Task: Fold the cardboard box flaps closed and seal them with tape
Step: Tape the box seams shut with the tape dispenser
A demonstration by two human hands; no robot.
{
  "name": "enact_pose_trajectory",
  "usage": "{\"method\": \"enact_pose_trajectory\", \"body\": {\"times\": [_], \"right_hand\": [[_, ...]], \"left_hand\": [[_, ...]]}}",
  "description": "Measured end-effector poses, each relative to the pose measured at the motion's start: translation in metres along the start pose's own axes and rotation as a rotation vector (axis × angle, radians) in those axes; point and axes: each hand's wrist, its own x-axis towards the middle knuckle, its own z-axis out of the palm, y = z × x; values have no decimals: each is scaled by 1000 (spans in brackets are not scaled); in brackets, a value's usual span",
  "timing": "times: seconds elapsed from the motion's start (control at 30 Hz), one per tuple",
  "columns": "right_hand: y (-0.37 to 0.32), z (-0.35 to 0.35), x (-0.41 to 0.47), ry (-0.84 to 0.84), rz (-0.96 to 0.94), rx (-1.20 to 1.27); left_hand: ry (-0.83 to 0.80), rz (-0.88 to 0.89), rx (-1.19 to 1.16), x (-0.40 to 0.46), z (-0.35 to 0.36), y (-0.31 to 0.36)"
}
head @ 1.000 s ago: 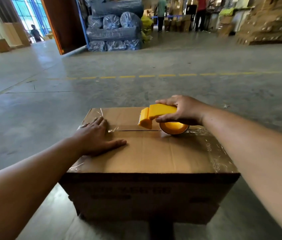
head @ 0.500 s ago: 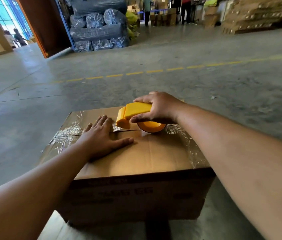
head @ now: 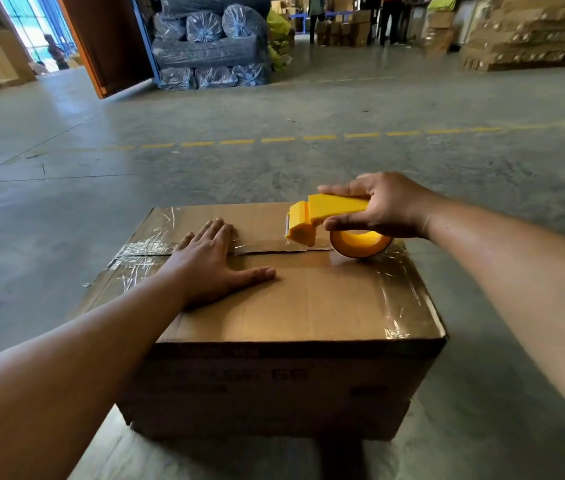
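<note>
A: You're standing over the cardboard box (head: 295,299) on the concrete floor (head: 274,161), flaps folded shut. Your left hand (head: 211,265), fingers spread flat and gripping nothing, is pressing across the box's centre seam.

B: Your right hand (head: 378,209) is wrapping closed around the yellow tape dispenser (head: 326,220) over the seam's right part. Keep it centred, pressing down evenly. The box's front printing is blurring; I'm unable to read it.

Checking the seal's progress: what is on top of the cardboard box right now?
On the cardboard box: left hand pressed flat, right hand holding the yellow tape dispenser, and clear tape at both ends. The seam under the left hand is hidden.
</note>
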Motion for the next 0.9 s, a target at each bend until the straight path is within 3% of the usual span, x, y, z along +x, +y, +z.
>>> {"method": "enact_pose_trajectory", "body": {"times": [0.9], "right_hand": [[31, -6, -15, 71, 2, 53]], "left_hand": [[-11, 0, 13, 2, 2, 2]]}}
